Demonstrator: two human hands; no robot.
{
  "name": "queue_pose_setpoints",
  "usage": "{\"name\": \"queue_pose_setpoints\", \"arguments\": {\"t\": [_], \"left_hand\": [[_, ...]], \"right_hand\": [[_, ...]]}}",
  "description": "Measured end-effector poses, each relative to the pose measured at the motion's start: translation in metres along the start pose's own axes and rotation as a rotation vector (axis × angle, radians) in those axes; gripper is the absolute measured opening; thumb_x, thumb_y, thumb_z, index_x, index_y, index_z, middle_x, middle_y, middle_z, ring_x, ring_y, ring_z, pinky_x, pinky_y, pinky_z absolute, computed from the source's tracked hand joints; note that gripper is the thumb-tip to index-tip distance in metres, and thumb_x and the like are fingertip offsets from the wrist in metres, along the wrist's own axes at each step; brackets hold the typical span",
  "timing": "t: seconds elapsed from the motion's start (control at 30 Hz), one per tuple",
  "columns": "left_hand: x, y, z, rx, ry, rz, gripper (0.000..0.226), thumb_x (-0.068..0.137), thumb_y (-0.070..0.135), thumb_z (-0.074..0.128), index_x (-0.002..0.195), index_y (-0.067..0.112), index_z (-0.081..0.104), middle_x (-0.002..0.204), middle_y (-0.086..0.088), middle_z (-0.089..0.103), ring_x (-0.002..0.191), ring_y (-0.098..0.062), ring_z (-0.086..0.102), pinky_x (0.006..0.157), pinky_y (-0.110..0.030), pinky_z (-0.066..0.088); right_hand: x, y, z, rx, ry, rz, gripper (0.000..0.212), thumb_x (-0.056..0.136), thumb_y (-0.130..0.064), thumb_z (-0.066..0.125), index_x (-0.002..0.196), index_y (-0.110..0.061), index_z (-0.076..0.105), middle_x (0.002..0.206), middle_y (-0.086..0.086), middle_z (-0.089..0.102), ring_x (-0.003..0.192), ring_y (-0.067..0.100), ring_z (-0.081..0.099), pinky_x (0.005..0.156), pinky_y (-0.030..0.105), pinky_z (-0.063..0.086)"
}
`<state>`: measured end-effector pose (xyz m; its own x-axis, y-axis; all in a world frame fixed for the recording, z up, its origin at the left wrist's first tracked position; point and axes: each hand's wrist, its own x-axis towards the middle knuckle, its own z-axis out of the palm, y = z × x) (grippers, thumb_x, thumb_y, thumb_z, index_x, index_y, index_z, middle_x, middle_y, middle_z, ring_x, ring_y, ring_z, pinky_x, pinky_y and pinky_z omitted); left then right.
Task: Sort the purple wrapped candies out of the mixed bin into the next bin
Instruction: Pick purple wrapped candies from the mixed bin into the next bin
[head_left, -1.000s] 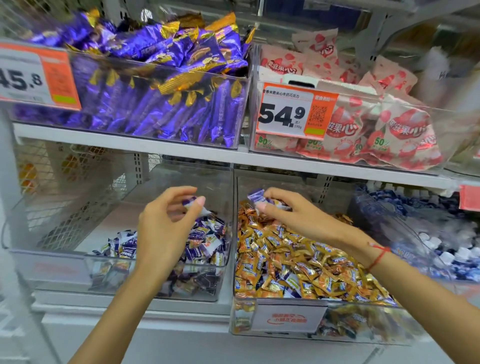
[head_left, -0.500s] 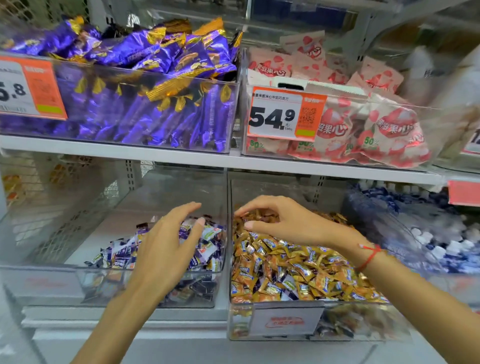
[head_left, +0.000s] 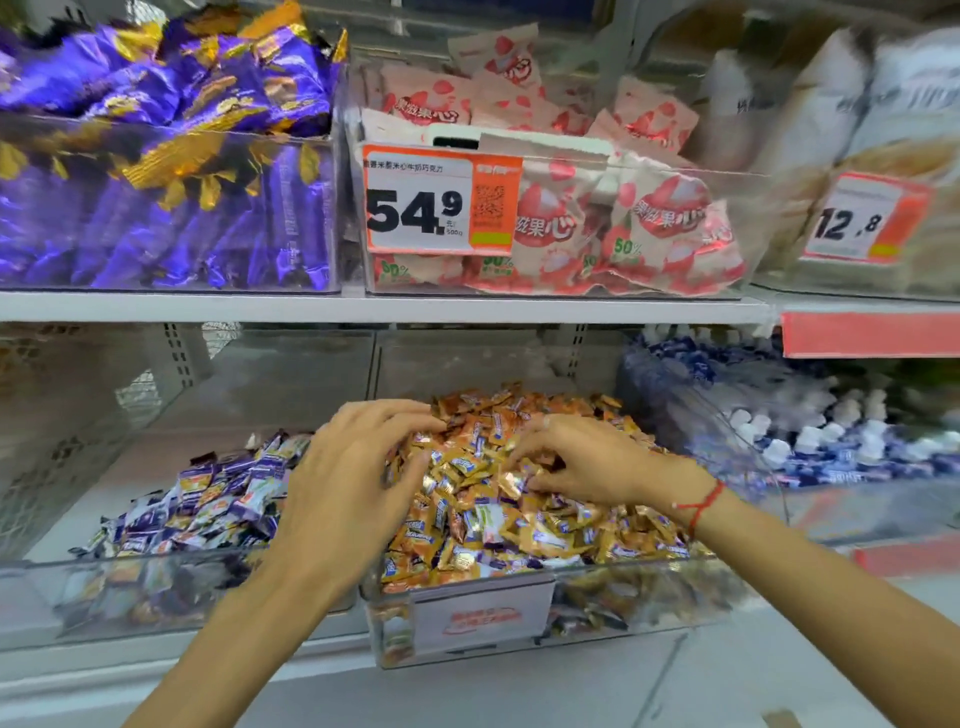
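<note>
Head view: left hand (head_left: 353, 488) and right hand (head_left: 587, 462) both deep in the mixed bin (head_left: 467, 618), fingers curled into orange wrappers; a firm grip impossible to tell. Purple wrapped candies (head_left: 208, 499) heaped left of the fingers in the next bin (head_left: 156, 608); a few remaining under the fingers.

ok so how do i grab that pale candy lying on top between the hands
Pinch the pale candy across its short sides, coming from above: it lies flat on top of the pile, with nothing over it.
</note>
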<state>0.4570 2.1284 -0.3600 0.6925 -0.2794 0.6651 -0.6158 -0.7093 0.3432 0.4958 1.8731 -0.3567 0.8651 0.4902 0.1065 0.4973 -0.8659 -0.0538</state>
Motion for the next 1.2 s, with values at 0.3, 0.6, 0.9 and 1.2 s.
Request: {"name": "queue_pose_setpoints", "arguments": {"t": [0.3, 0.6, 0.9, 1.2], "left_hand": [[0.032, 0.029, 0.063, 0.285, -0.759, 0.03, 0.035, 0.085, 0.041, 0.069, 0.116, 0.027, 0.061, 0.117, 0.006, 0.061, 0.107, -0.015, 0.056, 0.082, -0.029, 0.045], [0.039, 0.02, 0.054, 0.157, -0.547, 0.008, 0.012, 0.09, 0.03, 0.067, 0.1, 0.028, 0.072, 0.092, 0.016, 0.067, 0.08, -0.003, 0.058, 0.07, -0.023, 0.045], [0.031, 0.037, 0.043, -0.319, -0.203, -0.243, 0.007, 0.087, 0.034, 0.068, 0.088, 0.033, 0.074, 0.075, 0.028, 0.066, 0.073, 0.012, 0.064, 0.071, -0.015, 0.054], [0.036, 0.062, 0.019, -0.972, -0.096, -0.601, 0.026, 0.101, 0.031, 0.043, 0.104, 0.022, 0.067, 0.102, 0.002, 0.071, 0.088, -0.011, 0.071, 0.067, -0.022, 0.058]], "right_hand": [[-0.03, 0.04, -0.011, -0.035, 0.125, 0.234, 0.042, 0.096, -0.042, 0.052, 0.137, -0.034, 0.049, 0.125, -0.002, 0.061, 0.119, 0.02, 0.05, 0.093, 0.038, 0.044], [-0.053, 0.037, -0.026, 0.244, 0.072, 0.199, 0.013, 0.085, -0.027, 0.072, 0.096, -0.034, 0.073, 0.094, -0.018, 0.061, 0.084, 0.007, 0.06, 0.077, 0.035, 0.052], [-0.051, 0.017, -0.021, 0.438, 0.245, 0.285, 0.016, 0.079, -0.032, 0.078, 0.094, -0.028, 0.074, 0.088, -0.005, 0.071, 0.076, 0.01, 0.063, 0.073, 0.034, 0.054], [-0.018, -0.062, -0.04, 1.3, 0.405, 0.225, 0.023, 0.086, -0.009, 0.07, 0.102, -0.025, 0.072, 0.095, 0.005, 0.074, 0.091, 0.015, 0.07, 0.08, 0.018, 0.055]]}}
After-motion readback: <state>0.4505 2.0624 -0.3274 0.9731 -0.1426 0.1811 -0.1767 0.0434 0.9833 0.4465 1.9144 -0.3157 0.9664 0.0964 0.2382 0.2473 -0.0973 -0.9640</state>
